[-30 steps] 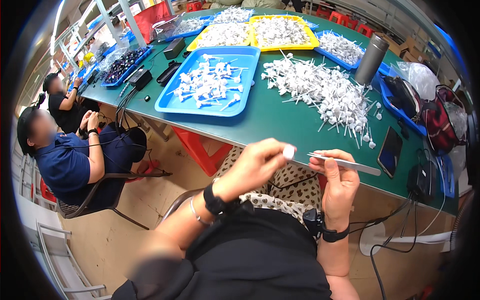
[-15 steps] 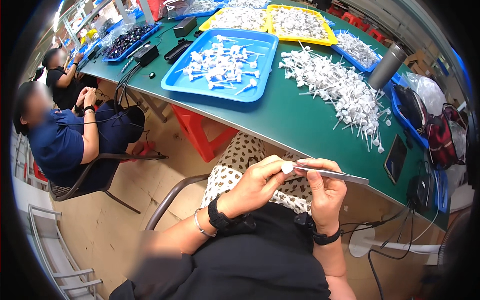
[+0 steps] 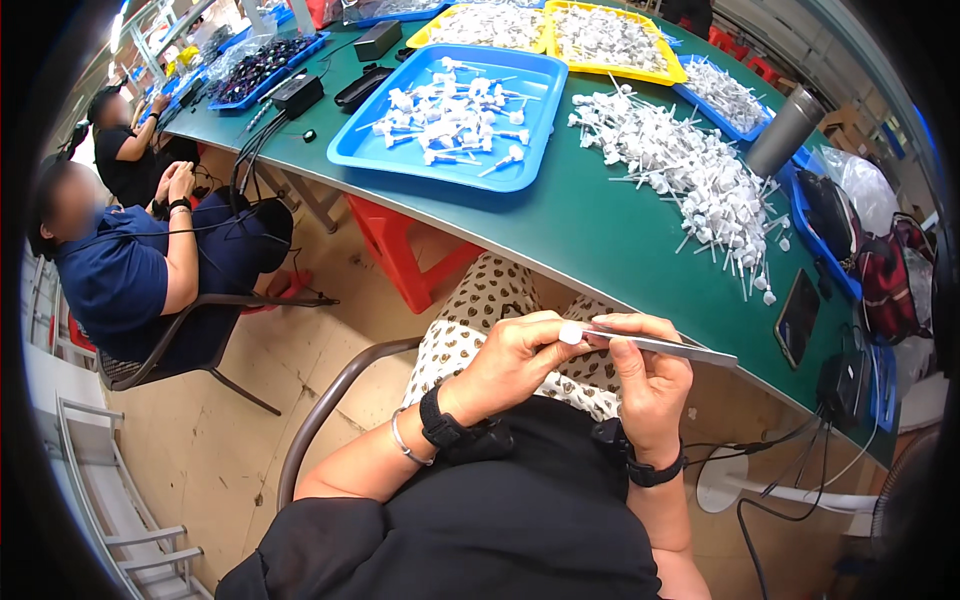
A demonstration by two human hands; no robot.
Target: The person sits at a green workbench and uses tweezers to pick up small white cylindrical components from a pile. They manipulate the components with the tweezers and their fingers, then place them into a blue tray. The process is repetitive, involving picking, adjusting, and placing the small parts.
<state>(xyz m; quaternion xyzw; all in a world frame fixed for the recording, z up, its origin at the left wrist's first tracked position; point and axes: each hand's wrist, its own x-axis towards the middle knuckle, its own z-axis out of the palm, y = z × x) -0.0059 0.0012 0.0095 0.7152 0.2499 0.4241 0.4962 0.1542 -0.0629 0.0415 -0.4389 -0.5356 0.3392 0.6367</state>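
Above my lap, close to the table edge, my left hand [image 3: 510, 360] pinches a small white plastic piece with a rounded head [image 3: 572, 333]. Closed around a slim, flat grey metal tool [image 3: 690, 350] is my right hand [image 3: 652, 385], its thumb below and fingers above. One end of the tool meets the white piece, and the other points right; whether it is a blade or tweezers I cannot tell. On the table ahead lies a loose pile of white stemmed plastic pieces [image 3: 690, 170]. Similar pieces lie in a blue tray [image 3: 350, 150] to its left.
Yellow trays [image 3: 683, 78] of white pieces stand at the back of the green table [image 3: 560, 215]. A grey bottle [image 3: 785, 130], a phone [image 3: 797, 318] and cables are at the right. Under the table is a red stool [image 3: 400, 260]. Two people sit at the left.
The head view has shifted slightly, so the table and trays sit a little differently. Both hands keep their grips, and the white piece has turned slightly between my left fingers.
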